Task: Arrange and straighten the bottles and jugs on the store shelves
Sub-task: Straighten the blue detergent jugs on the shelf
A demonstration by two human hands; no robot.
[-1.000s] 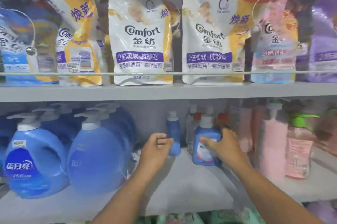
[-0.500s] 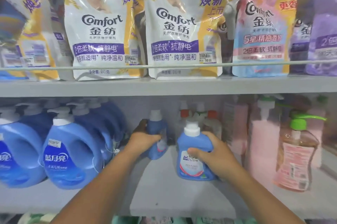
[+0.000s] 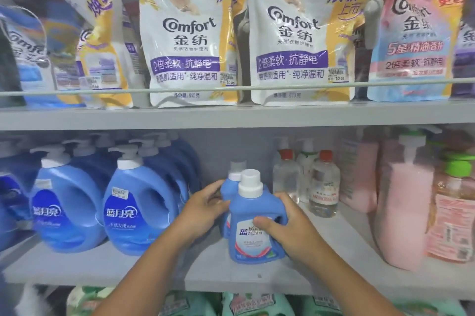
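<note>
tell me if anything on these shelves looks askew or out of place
The yellow pouch at upper left leans sideways, unlike the upright white pouches beside it. No spills or damage show. Both hands hold small blue bottles.

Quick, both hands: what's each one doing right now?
Left hand: fingers curled round the rear blue bottle.
Right hand: grips the front blue bottle, thumb on its label.
</note>
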